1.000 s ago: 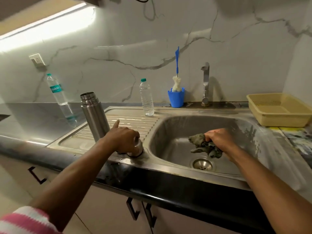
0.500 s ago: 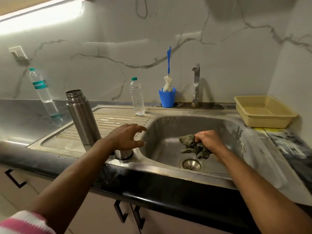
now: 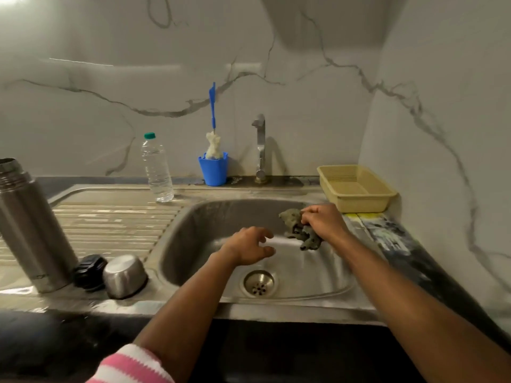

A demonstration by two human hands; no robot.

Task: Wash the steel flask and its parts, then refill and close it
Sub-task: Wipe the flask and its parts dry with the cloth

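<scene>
Sink [image 3: 193,230] basin: drain open, no standing water seen, nothing inside but hands. Steel flask [image 3: 30,228] upright on drainboard far left, uncapped; contents hidden. Judged rigid, smooth, likely slippery wet — best wrap mid-body. Yellow basket [image 3: 356,187] on bench right, looks empty. Water bottle [image 3: 157,170] capped, clear. Blue cup [image 3: 213,170] holds brush. Steel cup-lid [image 3: 125,275] inverted beside flask — light, take by rim. Black stopper [image 3: 90,272] between them. Right hand [image 3: 323,221] fingers clenched round scrubber [image 3: 300,229]. Left hand [image 3: 249,244] over basin, fingers loosely spread, holding nothing.
</scene>
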